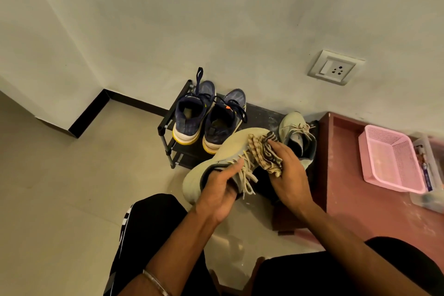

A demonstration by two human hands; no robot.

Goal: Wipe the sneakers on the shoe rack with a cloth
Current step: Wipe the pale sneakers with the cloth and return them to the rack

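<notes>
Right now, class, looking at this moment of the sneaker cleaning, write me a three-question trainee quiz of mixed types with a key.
1. True or false: the left hand holds the beige sneaker.
2. The right hand presses the cloth on: A) the beige sneaker, B) the pink basket, C) the wall socket.
3. Fill in: the pair on the shoe rack is the ____ sneakers.

Key: 1 true; 2 A; 3 navy.
</notes>
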